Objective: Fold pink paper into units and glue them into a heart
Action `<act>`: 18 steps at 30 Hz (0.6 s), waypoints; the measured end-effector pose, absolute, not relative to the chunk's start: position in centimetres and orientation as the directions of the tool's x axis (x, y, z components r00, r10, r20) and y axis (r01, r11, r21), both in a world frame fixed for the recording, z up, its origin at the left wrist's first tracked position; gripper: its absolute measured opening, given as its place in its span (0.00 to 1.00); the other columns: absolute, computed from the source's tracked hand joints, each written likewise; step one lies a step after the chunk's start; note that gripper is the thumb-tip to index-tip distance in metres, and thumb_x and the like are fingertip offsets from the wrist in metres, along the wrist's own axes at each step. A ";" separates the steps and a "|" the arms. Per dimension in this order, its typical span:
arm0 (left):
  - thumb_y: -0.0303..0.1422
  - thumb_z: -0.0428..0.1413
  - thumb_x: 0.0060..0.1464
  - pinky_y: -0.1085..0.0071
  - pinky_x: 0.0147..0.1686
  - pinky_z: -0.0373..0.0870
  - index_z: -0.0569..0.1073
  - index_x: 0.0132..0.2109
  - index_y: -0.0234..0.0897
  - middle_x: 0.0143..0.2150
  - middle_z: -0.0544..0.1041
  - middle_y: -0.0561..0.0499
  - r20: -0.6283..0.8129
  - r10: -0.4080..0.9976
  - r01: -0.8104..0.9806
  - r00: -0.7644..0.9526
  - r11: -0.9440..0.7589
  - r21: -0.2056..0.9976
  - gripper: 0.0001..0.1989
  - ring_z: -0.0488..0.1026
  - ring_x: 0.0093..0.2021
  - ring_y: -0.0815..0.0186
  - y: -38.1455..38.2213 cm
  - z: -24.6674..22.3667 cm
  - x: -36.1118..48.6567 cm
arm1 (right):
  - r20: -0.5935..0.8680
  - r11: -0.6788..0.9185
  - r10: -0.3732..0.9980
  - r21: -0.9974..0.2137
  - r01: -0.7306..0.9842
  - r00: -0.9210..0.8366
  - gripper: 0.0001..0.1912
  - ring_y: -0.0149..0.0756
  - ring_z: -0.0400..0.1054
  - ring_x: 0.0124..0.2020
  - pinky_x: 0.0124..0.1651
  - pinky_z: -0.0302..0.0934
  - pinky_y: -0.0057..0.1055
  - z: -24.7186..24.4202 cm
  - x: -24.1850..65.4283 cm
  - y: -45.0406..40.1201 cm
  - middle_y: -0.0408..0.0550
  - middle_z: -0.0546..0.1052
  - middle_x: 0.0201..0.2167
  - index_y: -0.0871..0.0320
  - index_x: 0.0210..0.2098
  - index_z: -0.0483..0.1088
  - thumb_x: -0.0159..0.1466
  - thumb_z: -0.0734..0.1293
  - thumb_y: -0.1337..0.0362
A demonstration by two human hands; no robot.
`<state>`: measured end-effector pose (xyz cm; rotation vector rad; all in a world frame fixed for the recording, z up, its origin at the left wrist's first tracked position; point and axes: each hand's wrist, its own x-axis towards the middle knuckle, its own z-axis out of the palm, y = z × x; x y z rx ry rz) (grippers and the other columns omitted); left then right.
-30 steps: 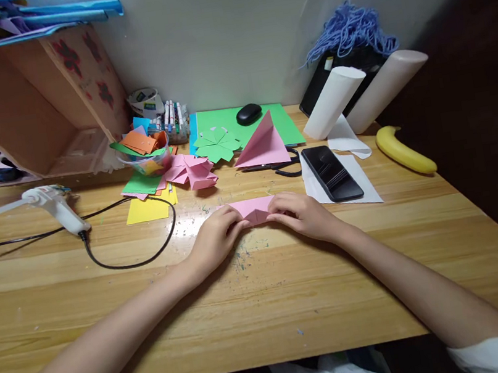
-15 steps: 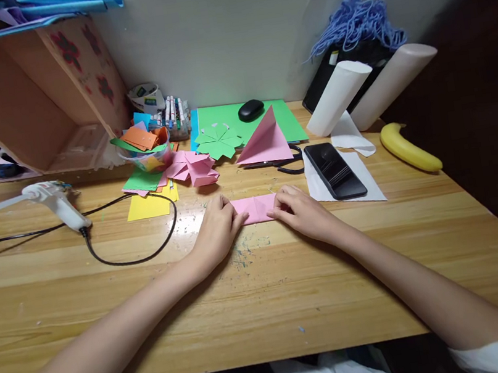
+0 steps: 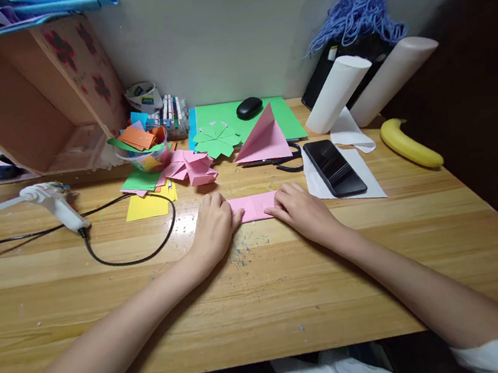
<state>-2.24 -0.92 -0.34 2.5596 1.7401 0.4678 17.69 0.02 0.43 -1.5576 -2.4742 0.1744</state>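
A folded strip of pink paper [image 3: 253, 208] lies flat on the wooden table between my hands. My left hand [image 3: 214, 224] is closed on its left end, with the thumb along the front edge. At the right end my right hand [image 3: 298, 209] grips the same strip, fingers curled and thumb pointing inward. Both hands rest on the table and cover the ends of the paper. Beyond them stand a pink folded paper triangle [image 3: 266, 137] and a crumpled-looking pink folded paper piece [image 3: 192, 167].
Black-handled scissors [image 3: 289, 160] lie partly under the triangle. To the right are a phone [image 3: 334, 167] on white paper and a banana [image 3: 411, 145]. A white glue gun [image 3: 53, 206] with a looping black cable lies left, near a tub of paper scraps [image 3: 145, 152].
The strip's middle now looks flatter, and both thumbs still press at its ends. The view has shifted slightly; the other things on the table stay in place.
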 end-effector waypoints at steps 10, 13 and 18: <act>0.37 0.47 0.56 0.64 0.36 0.59 0.70 0.28 0.32 0.33 0.66 0.44 0.232 0.914 0.910 0.333 -0.376 0.173 0.15 0.60 0.37 0.61 -0.9 -0.1 -2.4 | 0.055 0.474 0.865 -0.411 0.778 -0.498 0.10 0.37 0.59 0.38 0.39 0.57 0.33 1.1 19.1 0.4 0.47 0.65 0.33 0.57 0.26 0.62 0.60 0.61 0.58; 0.37 0.47 0.56 0.64 0.36 0.59 0.70 0.28 0.32 0.33 0.67 0.44 0.231 0.913 0.915 0.335 -0.374 0.152 0.15 0.60 0.37 0.60 -0.8 -0.1 -2.4 | 0.076 0.452 0.885 -0.369 0.812 -0.459 0.09 0.39 0.59 0.39 0.41 0.57 0.35 0.8 18.6 0.1 0.48 0.65 0.34 0.57 0.27 0.63 0.61 0.60 0.59; 0.38 0.47 0.56 0.63 0.34 0.58 0.70 0.27 0.33 0.32 0.67 0.44 0.234 0.916 0.928 0.325 -0.357 0.110 0.16 0.60 0.36 0.59 -0.9 0.1 -2.4 | 0.103 0.454 0.891 -0.267 0.850 -0.443 0.10 0.41 0.58 0.38 0.41 0.58 0.37 0.7 18.2 -0.2 0.51 0.65 0.34 0.58 0.27 0.64 0.61 0.60 0.59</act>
